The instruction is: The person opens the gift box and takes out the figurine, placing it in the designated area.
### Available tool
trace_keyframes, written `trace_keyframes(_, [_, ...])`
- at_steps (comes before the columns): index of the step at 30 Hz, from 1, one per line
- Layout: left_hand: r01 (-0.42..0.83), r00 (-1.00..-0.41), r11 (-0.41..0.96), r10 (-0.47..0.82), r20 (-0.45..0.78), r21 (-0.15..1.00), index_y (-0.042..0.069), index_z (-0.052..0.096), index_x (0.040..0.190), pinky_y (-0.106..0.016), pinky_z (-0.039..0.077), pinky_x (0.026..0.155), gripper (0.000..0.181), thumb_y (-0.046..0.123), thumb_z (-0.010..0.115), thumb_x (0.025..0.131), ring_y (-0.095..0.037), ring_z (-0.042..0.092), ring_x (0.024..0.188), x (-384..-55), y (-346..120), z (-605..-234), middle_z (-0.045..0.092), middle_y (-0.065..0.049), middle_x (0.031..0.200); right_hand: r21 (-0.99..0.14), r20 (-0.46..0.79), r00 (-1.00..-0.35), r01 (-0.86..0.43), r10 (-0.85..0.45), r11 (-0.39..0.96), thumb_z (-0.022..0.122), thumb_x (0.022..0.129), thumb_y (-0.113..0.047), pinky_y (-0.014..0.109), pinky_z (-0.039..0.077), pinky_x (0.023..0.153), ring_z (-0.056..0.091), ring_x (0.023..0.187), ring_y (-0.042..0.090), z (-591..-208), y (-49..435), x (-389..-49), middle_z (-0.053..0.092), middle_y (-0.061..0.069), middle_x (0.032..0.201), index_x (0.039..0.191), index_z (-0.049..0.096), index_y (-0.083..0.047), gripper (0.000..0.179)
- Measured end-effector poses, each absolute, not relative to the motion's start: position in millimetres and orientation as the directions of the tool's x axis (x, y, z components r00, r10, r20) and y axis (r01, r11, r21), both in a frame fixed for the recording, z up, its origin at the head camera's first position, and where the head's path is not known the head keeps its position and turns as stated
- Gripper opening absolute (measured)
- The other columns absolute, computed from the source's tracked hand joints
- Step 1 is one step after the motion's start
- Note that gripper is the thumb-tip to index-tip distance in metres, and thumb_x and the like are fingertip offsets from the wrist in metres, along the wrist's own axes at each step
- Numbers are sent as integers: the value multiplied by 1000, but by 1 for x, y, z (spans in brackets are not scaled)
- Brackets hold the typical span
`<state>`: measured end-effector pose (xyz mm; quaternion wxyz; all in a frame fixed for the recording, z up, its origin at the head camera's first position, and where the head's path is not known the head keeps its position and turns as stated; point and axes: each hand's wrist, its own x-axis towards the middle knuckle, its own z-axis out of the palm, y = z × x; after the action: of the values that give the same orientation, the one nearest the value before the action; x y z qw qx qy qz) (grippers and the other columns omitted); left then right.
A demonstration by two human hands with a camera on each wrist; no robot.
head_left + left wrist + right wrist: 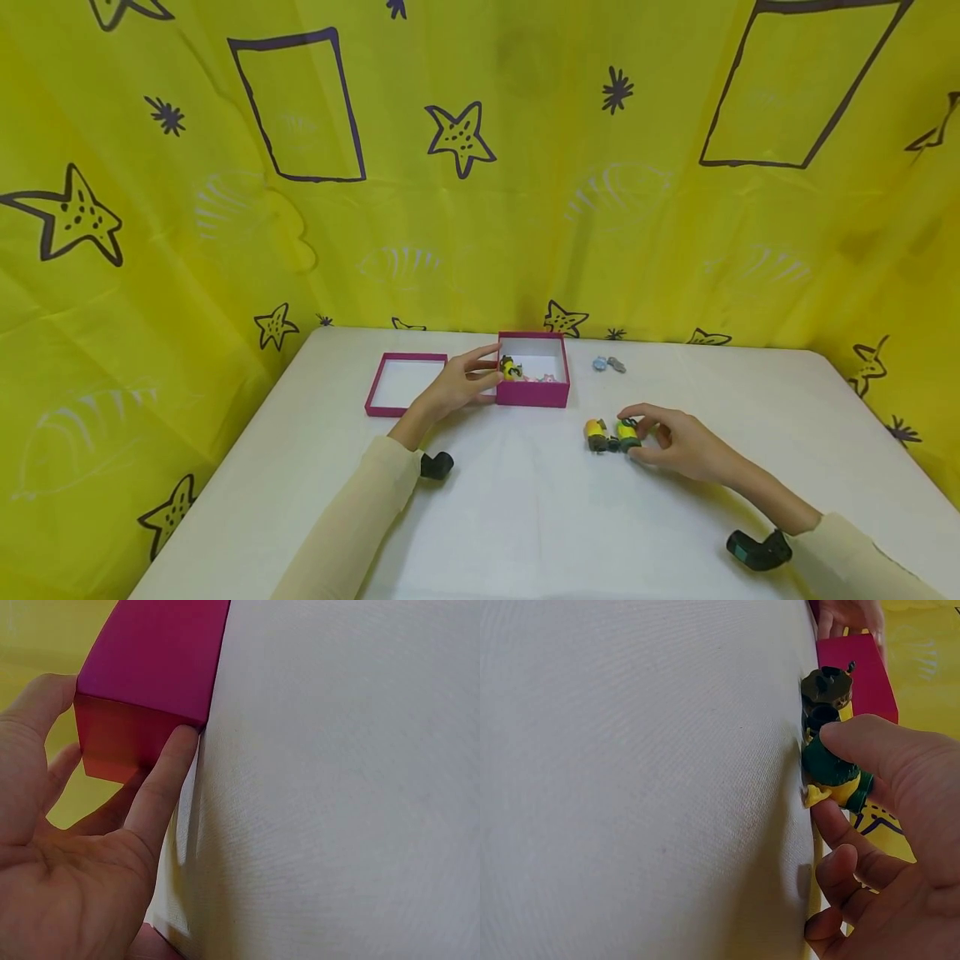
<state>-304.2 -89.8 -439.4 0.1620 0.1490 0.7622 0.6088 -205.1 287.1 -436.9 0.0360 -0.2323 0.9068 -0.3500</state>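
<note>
My left hand [456,385] rests at the left end of a magenta box [532,395], its extended fingers spread and touching the wall and corners. Inside the white-lined box lie a small yellow-and-dark toy figure [511,368] and some pink pieces [547,378]. On the right, my right hand [678,442] pinches a small yellow-and-green toy figure [831,763] between thumb and forefinger, close to the tabletop. Beside it stands an orange-yellow toy figure with a dark base [596,435]. A small black piece [823,716] sits between the two figures.
The magenta-edged lid [384,385] lies with its white inside up, left of the box. A light blue trinket [600,363] and a grey one [617,364] lie to the box's right. A yellow patterned curtain [465,208] hangs behind the white table [517,508].
</note>
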Motion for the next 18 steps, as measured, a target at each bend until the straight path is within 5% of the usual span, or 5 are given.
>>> trace_keyframes(18, [41, -899, 213, 434, -56, 976, 23, 43, 158, -40, 61, 90, 63, 20, 68, 101, -33, 59, 128, -303, -90, -438, 49, -15, 151, -657, 54, -869, -402, -491, 638, 83, 88, -23, 24, 37, 54, 46, 64, 10, -431, 291, -206, 65, -1, 97, 136, 60, -11, 55])
